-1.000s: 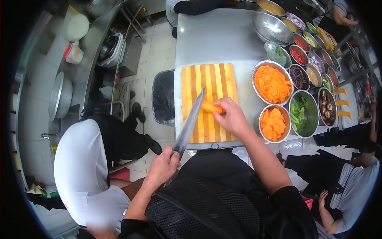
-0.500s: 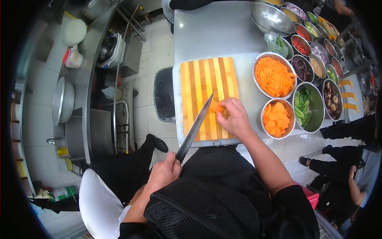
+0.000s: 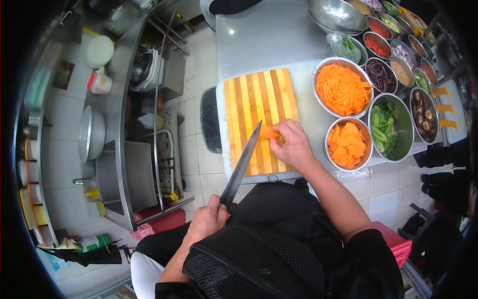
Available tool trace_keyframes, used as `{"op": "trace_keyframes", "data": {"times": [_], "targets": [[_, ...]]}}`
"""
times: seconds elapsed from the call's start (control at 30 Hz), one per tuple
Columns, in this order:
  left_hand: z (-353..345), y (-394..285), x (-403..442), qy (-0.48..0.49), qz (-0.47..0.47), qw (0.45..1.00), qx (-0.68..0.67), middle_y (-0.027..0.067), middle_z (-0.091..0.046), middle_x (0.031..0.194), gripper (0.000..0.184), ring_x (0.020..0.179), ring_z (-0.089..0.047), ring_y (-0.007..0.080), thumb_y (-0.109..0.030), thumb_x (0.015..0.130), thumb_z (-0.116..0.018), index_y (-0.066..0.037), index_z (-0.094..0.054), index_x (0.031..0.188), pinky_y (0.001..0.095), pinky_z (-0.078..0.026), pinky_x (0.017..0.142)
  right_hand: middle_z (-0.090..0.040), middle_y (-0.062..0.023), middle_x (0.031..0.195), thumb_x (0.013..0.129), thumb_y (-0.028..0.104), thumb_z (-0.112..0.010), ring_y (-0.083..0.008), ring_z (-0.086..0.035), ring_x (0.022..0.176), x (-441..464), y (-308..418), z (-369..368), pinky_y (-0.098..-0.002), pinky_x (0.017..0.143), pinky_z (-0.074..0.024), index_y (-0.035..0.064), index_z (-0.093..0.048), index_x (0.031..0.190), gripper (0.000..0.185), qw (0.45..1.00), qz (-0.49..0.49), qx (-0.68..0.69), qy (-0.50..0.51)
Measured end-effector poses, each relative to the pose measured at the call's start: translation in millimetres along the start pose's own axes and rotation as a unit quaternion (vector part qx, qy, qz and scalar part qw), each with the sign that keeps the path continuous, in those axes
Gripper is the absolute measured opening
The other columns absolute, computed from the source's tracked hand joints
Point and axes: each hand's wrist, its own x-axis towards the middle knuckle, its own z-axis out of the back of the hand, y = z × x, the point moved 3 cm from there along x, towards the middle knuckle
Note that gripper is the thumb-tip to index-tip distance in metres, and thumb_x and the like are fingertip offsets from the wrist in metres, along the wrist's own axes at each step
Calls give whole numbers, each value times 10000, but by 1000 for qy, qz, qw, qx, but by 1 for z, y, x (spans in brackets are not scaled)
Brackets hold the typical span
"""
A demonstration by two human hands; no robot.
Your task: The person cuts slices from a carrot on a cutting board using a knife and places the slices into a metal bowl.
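My left hand [image 3: 208, 220] is wrapped round the handle of a long kitchen knife [image 3: 243, 162], whose blade slants up and away over the striped wooden cutting board [image 3: 240, 102]. A short peeled piece of carrot [image 3: 269, 132] rests on the board beside the blade's tip. The fingers of my right hand [image 3: 294, 145] grip its right end and hide part of it. Whether the blade's edge touches the carrot, I cannot tell. To the right stand a metal bowl of carrot slices [image 3: 348, 144] and a larger bowl of carrot shreds [image 3: 342, 87].
A bowl of green leafy vegetables [image 3: 384, 130] and one of mushrooms [image 3: 424, 115] stand farther right. Several bowls of chopped ingredients and a colander [image 3: 341, 16] crowd the far right. Left of the table is a black bin [image 3: 210, 122]; a steel sink [image 3: 137, 174] lies beyond.
The view has shifted slightly. A person in dark trousers beside my left arm has left that spot, uncovering a red tub. My hands, knife and carrot keep nearly the same places.
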Motion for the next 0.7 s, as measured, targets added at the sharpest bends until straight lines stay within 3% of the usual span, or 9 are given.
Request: {"op": "trace_keyframes", "data": {"times": [0.7], "targets": [[-1, 0, -1, -5, 47, 999, -9, 372, -678, 877, 235, 915, -642, 594, -255, 1015, -528, -43, -549, 1113, 626, -495, 854, -637, -122, 1017, 777, 40, -745, -338, -612, 962, 1, 1, 0, -425, 871, -533, 48, -679, 1006, 239, 1000, -13, -4, 7]]}}
